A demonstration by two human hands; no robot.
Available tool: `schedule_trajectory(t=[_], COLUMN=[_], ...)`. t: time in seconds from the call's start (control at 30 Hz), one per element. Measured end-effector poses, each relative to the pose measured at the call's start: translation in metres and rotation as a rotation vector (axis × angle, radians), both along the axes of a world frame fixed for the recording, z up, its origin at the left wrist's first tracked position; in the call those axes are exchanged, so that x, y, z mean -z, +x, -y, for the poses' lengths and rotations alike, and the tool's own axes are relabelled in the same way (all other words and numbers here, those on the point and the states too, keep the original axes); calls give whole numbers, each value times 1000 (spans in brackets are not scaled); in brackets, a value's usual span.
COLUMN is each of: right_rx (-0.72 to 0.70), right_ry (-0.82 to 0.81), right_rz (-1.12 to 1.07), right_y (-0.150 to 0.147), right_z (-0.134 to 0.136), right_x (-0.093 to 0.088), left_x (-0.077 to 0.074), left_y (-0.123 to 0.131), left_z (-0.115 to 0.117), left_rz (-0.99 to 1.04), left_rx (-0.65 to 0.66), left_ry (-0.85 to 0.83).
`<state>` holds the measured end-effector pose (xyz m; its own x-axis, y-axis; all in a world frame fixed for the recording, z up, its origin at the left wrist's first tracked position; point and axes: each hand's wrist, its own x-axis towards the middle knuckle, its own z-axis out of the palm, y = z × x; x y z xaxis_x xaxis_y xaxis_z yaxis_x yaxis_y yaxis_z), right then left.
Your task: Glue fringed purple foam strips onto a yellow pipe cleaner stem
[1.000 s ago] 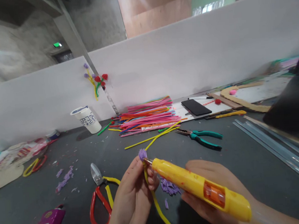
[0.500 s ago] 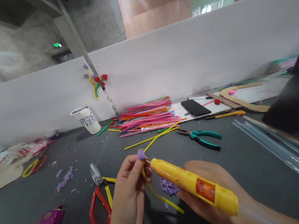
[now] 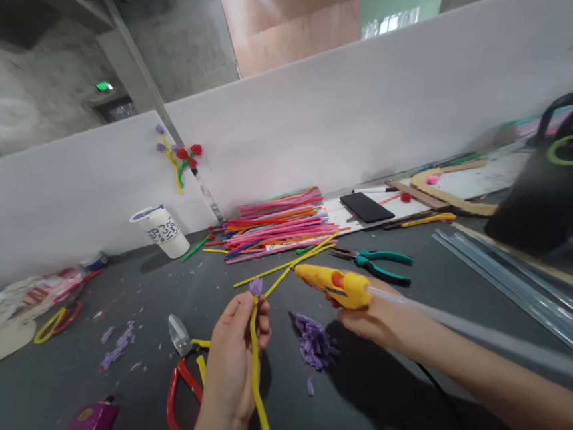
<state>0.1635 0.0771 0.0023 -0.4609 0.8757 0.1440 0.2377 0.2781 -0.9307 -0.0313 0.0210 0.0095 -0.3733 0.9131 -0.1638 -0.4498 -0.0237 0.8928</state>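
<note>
Dark table (image 3: pixel 142 405). Left grip (image 3: pixel 232 340) pinches stem (image 3: pixel 257 378); right grip (image 3: pixel 368 318) clasps glue gun (image 3: pixel 327 284).

Dark tabletop (image 3: pixel 139 395) under the left hand (image 3: pixel 235 343); I see white partition (image 3: pixel 358 115) beyond it, green-lit sign (image 3: pixel 103 86) high behind that.

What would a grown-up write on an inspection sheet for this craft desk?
Surface: dark tabletop, scattered with purple scraps.
Things in use: yellow stem with a purple tip; yellow glue gun; purple pile.
Clutter: cutters, teal pliers, phone, cup.
Hands: left hand holds the yellow stem; right hand grips the yellow glue gun, nozzle apart from the purple tip.
Cables: black cord below the right forearm.
Surroundings: white partition, craft flowers against it.
</note>
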Motion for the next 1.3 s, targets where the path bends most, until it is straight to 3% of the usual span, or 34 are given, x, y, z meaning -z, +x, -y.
schedule_trajectory(t=[0.17,0.3,0.57,0.7,0.77,0.93,0.97,1.1,1.2,1.3], right_rx=[1,-11,115,124,36,-471,-546,-596,-558,-421], right_ry=[-209,-254,7,166,284,585,725,846,771,607], right_rz=[92,229,723,922,910,712,672,587,533,458], right_y=[-1,-2,12,14,9,-15,-19,-30,-31,-23], right_z=[-25,-32,-44,-35,-22,16,21,26,22,16], right_x=[20,28,17,5,0,7,12,28,28,18], left_x=[1,0,-1,-1,-1,-2,-1,0,0,-3], left_y=[2,2,3,4,5,8,8,8,6,7], left_z=[1,0,1,1,1,2,2,1,1,4], left_rz=[16,4,4,13,17,20,20,23,23,1], left_rx=[64,72,93,108,116,144,149,164,175,210], left_ry=[-42,-51,-78,-91,-94,-100,-100,-102,-103,-105])
